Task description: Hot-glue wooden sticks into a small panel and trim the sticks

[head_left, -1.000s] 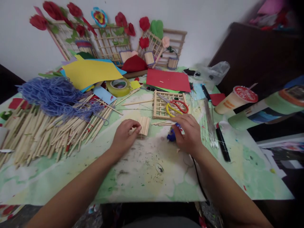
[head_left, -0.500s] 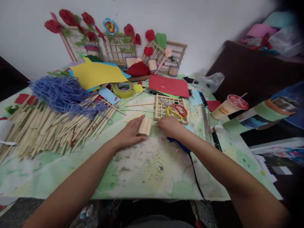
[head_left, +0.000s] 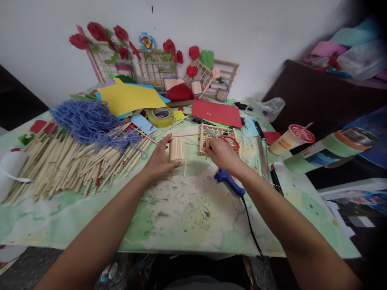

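Both forearms (head_left: pixel 99 225) stretch forward over a paint-stained table (head_left: pixel 181 225). Mid-table, the left hand (head_left: pixel 159 159) clasps a small stick block (head_left: pixel 177 150) between thumb and fingers; the right hand (head_left: pixel 221 153), angled inward, pinches a short stick (head_left: pixel 207 144) by a wooden lattice (head_left: pixel 200 139).

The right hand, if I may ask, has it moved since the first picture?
Yes: the right hand has moved leftward and farther from the person, judged against the lattice.
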